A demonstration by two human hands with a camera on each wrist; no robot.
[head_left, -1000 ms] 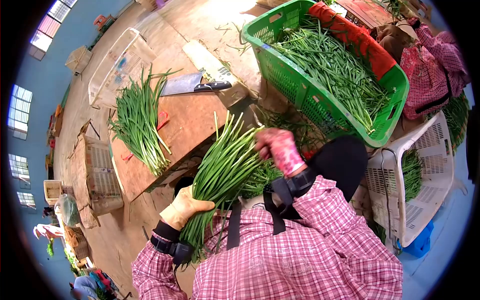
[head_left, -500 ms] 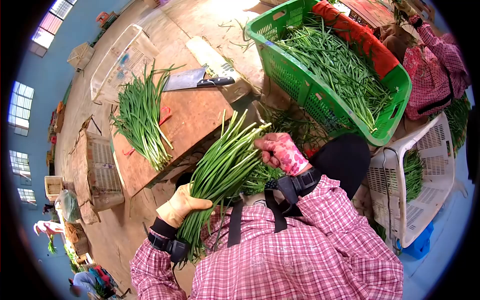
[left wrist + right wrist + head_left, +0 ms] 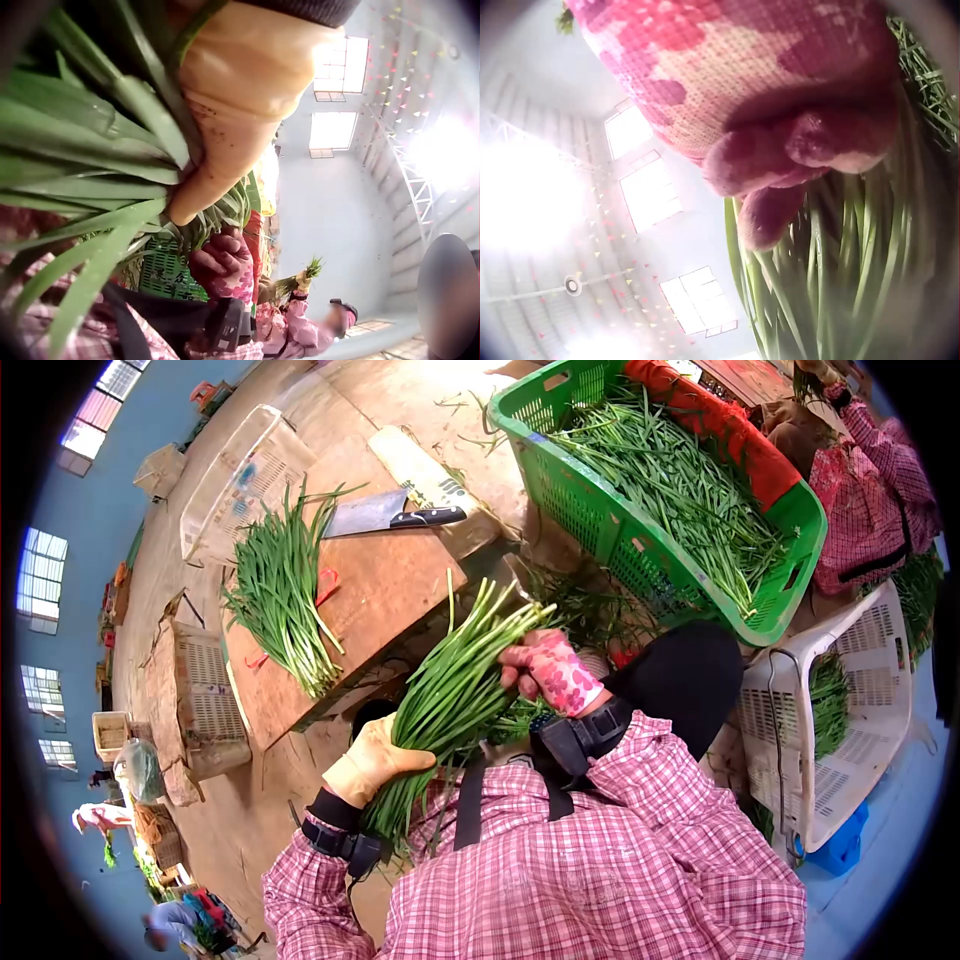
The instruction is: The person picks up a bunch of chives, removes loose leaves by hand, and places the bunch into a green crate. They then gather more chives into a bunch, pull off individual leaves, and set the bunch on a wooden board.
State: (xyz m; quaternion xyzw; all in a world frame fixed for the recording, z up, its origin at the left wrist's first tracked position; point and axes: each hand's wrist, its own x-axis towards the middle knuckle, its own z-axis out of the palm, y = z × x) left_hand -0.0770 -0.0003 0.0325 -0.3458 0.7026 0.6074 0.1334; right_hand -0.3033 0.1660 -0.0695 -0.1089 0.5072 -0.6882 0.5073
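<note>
A thick bunch of garlic chives (image 3: 462,678) slants across the lap, pale stalk ends up and to the right. My left hand (image 3: 376,762), in a cream glove, grips it around the leafy lower part, thumb across the front. At the stalk end, my right hand (image 3: 553,672) wears a pink patterned glove with bare fingertips. Its curled fingers (image 3: 769,217) pinch at stalks on the bunch's right edge; in the right wrist view the stalks (image 3: 817,262) hang below them. Another bunch of chives (image 3: 285,600) lies on the wooden board (image 3: 385,585), beside a cleaver (image 3: 368,516).
A green crate (image 3: 630,555) full of loose chives stands at the upper right. Right of my knee is a white crate (image 3: 875,710) with more chives. Red ties (image 3: 327,588) lie on the board. Another person (image 3: 870,510) works at the far right.
My right hand has shifted slightly left, closer in against the stalks. The left hand keeps its grip on the chives, which have barely moved.
</note>
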